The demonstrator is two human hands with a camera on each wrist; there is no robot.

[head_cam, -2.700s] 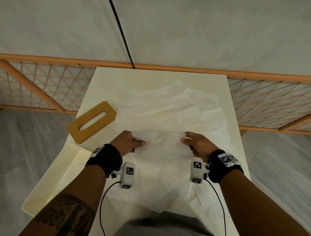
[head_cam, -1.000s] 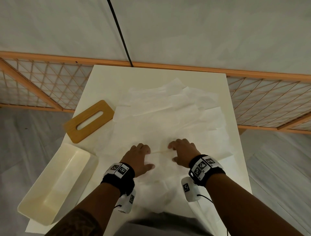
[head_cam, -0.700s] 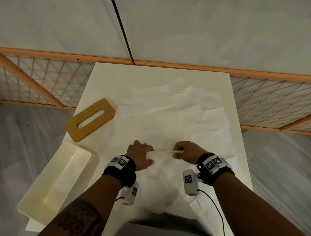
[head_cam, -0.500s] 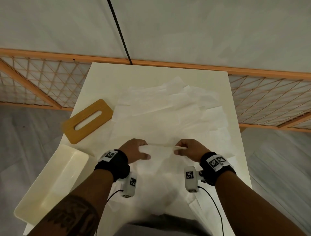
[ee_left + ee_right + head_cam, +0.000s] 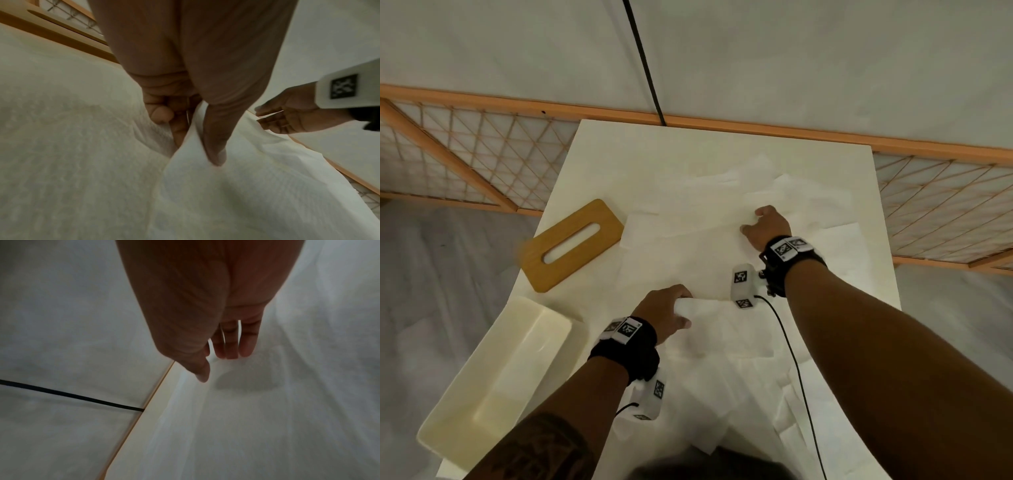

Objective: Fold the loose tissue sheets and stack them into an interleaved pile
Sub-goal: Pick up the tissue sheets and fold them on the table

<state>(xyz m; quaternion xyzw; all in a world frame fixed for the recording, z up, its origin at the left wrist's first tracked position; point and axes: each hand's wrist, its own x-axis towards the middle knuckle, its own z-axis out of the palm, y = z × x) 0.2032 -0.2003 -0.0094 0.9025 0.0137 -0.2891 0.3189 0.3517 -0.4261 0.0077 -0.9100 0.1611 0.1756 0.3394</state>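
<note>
Several loose white tissue sheets point(image 5: 688, 219) lie overlapping across the white table point(image 5: 619, 147). A folded tissue sheet point(image 5: 726, 329) lies near the front. My left hand point(image 5: 681, 308) pinches its left end, thumb on top and fingers underneath, as the left wrist view shows for the left hand point(image 5: 195, 139) and the folded sheet point(image 5: 246, 186). My right hand point(image 5: 753, 222) reaches over the far loose sheets holding nothing. In the right wrist view the right hand point(image 5: 222, 363) has straight fingers just above or touching a sheet point(image 5: 267, 402); I cannot tell which.
A wooden lid with a slot point(image 5: 573, 245) lies at the table's left side. An open white box point(image 5: 496, 377) stands at the front left corner. A wood lattice screen point(image 5: 465, 164) and a black cable point(image 5: 643, 61) are behind the table. More sheets hang over the front edge.
My right hand has let go of the folded sheet's right end and moved forward and right over the loose sheets. My left hand keeps its pinch on the left end.
</note>
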